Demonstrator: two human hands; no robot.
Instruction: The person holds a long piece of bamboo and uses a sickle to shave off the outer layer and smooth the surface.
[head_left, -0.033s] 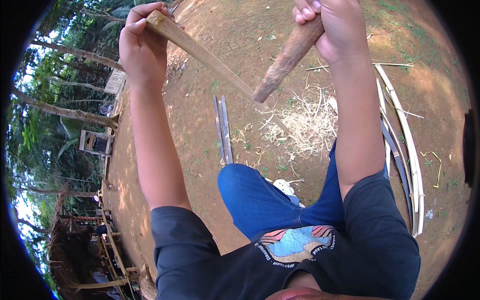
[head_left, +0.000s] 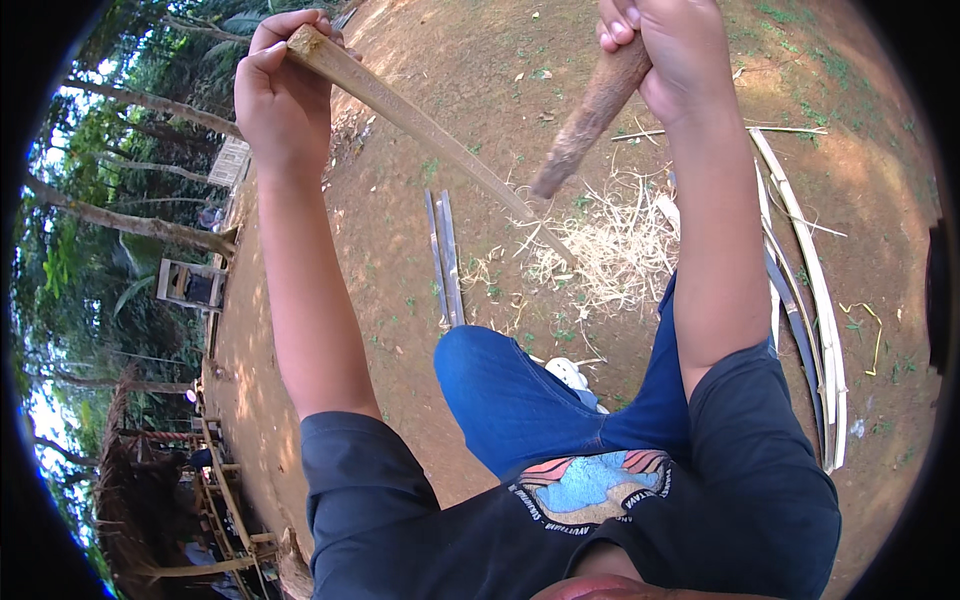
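Observation:
My left hand [head_left: 285, 95], at the upper left, is closed round the near end of a long pale-brown wooden strip [head_left: 420, 120]. The strip slants down to the right, looking narrower toward its far end near the shavings. At the upper right, my right hand [head_left: 688, 65] grips a thick, rough brown stick-like wooden piece [head_left: 592, 120], possibly a tool's handle; whether anything is fixed to it is hidden. Its lower end hangs close to the strip, with a small gap showing between them. A pile of curled pale shavings [head_left: 625, 250] lies on the ground beyond my knees.
Two dark narrow slats [head_left: 448, 260] lie left of the shavings. Long pale and dark strips [head_left: 805, 290] lie on the bare earth at the right, beside a thin yellow strand [head_left: 878, 335]. Trees [head_left: 130, 220] and a thatched shelter [head_left: 125, 490] stand at the left.
My right hand has shifted slightly to the right with the brown wooden piece, whose lower end has come away from the strip. The left hand has barely moved.

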